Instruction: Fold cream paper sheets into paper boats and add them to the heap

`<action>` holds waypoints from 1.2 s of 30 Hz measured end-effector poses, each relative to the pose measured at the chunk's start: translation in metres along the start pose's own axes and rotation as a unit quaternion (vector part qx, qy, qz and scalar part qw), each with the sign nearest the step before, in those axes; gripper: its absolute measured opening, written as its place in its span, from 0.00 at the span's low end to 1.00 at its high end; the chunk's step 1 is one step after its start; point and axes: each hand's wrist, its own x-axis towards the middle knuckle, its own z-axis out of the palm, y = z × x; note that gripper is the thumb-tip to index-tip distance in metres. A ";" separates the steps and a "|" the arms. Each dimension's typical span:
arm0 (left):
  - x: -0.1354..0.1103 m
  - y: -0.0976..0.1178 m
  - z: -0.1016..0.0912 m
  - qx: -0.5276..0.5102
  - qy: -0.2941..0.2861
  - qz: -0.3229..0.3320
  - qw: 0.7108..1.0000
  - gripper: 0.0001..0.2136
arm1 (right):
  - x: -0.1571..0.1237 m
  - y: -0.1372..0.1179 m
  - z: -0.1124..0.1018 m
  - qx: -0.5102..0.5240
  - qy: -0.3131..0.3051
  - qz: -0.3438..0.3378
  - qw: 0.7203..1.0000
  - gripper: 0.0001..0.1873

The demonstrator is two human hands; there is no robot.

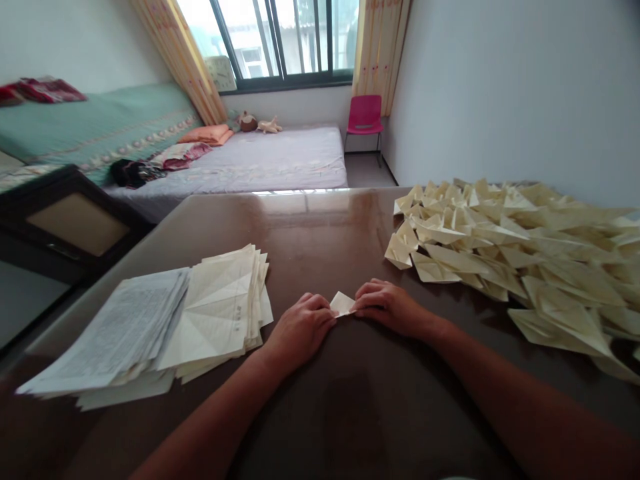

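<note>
Between my two hands, on the dark brown tabletop [320, 253], is a small folded piece of cream paper [342, 303] with a pointed top. My left hand [306, 323] pinches its left end, the fingers bent and close together. At the right end, my right hand [390, 307] grips it with thumb and curled fingers. Both hands rest low against the table, and the fingertips hide the paper's two ends. Left of my left hand lies a stack of creased cream sheets [215, 307], the top one showing fold lines spreading from its middle.
A stack of printed sheets [120, 333] overlaps the creased ones at the left. Many folded paper pieces [500, 233] are heaped along the table's right side by the wall. Beyond the far edge are a bed [300, 157], a pink chair [365, 117] and a dark cabinet [75, 220].
</note>
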 end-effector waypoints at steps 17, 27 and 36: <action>0.007 -0.004 0.017 0.103 0.023 -0.087 0.991 0.16 | 0.008 -0.018 0.020 -0.102 0.068 0.144 0.982 0.08; 0.004 -0.002 0.016 0.188 0.001 -0.002 0.982 0.15 | 0.002 -0.035 0.012 -0.276 -0.013 0.062 0.959 0.16; -0.004 0.022 0.010 0.324 -0.061 0.014 0.944 0.20 | -0.006 -0.058 0.015 -0.378 -0.052 0.062 0.922 0.22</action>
